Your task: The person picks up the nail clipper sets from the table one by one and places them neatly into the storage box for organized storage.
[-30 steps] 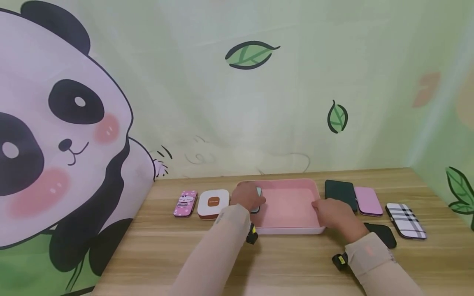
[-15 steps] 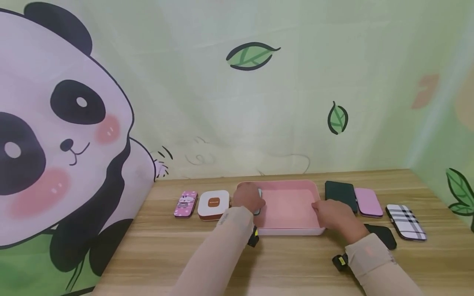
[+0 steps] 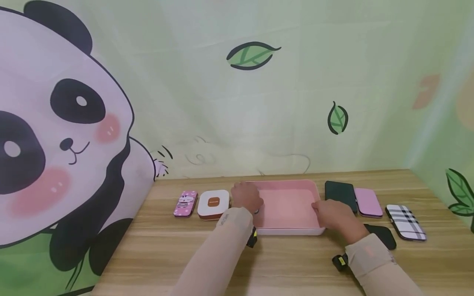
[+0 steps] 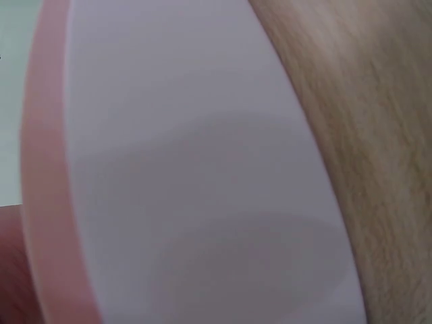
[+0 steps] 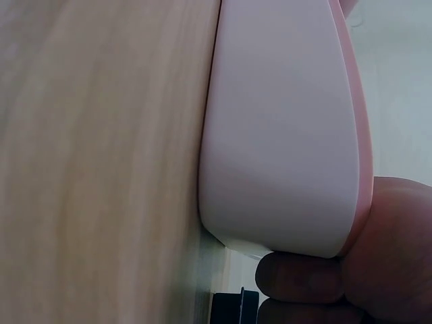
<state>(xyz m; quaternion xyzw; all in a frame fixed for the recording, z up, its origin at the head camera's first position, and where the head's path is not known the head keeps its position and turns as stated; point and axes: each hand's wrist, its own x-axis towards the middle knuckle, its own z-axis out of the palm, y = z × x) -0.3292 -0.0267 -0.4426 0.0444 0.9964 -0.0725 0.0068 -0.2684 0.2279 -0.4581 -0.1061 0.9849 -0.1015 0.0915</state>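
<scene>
My right hand [image 3: 333, 214] pinches the right end of a shallow pink tray [image 3: 290, 205], its thumb at the rim. In the right wrist view, fingers [image 5: 300, 277] curl against the tray's pale outer wall [image 5: 283, 135]. My left hand [image 3: 247, 197] is bent down over the tray's left end, gripping a pale flat case [image 3: 256, 211]. Only a sliver of that case shows below the thumb; the hand hides the rest. The left wrist view is mostly filled by the tray's outer wall [image 4: 202, 148], with a bit of hand [image 4: 12, 270] behind the rim.
Left of the tray lie a pink cat-print case [image 3: 185, 204] and a white box [image 3: 213, 204] with a brown square. To the right are a dark green case [image 3: 340, 195], a pink case [image 3: 368, 202], a plaid case [image 3: 406, 222] and a black case [image 3: 383, 236] partly under my right arm.
My left hand has shifted slightly left, and the pale case's edge that showed past its fingers is now nearly hidden. My right hand and the tray have stayed in place.
</scene>
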